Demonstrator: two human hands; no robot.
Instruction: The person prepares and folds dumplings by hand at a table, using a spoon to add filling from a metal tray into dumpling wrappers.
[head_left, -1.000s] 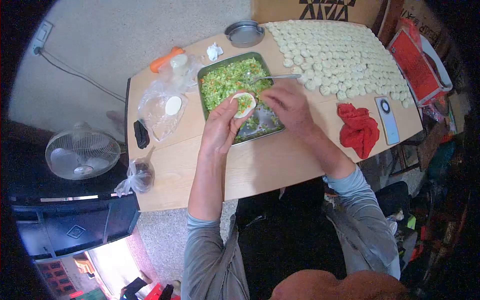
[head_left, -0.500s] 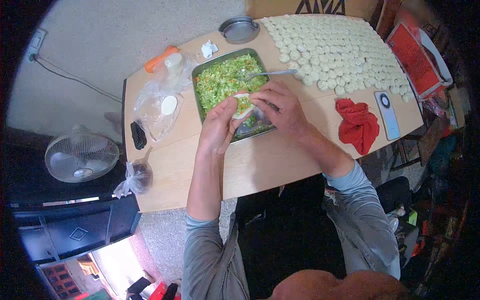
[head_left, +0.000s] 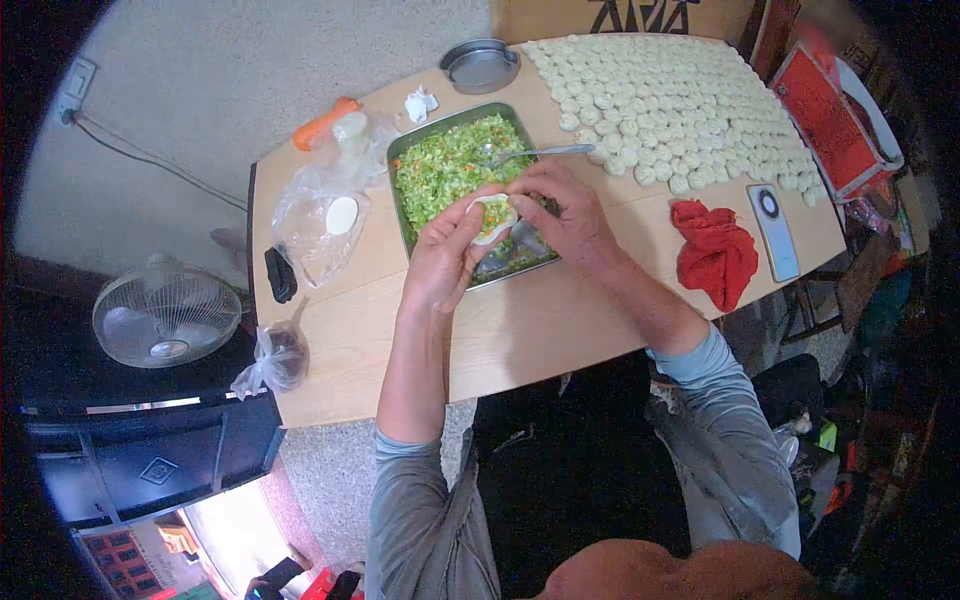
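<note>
A round white dumpling wrapper (head_left: 484, 237) with green and orange vegetable filling in it rests in my left hand (head_left: 442, 252), its fingers and thumb closed round the near side. My right hand (head_left: 570, 222) pinches the wrapper's right edge between thumb and fingertips. Both hands are over the near part of a rectangular metal tray (head_left: 398, 215) of chopped green and orange vegetables (head_left: 450, 165). A spoon (head_left: 545, 151) lies in the tray with its handle across the right rim.
Many shaped dumplings (head_left: 670, 115) cover the back right. A red cloth (head_left: 715, 255) and a phone (head_left: 773, 235) lie at right. Left are wrapper stacks (head_left: 341, 215) on plastic, a tied bag (head_left: 275, 360) and a black item (head_left: 280, 275). Behind stands a round metal pan (head_left: 480, 68).
The filled wrapper has turned and now shows more of its open face. My right fingers have shifted slightly along its edge. The whole view has moved a little.
</note>
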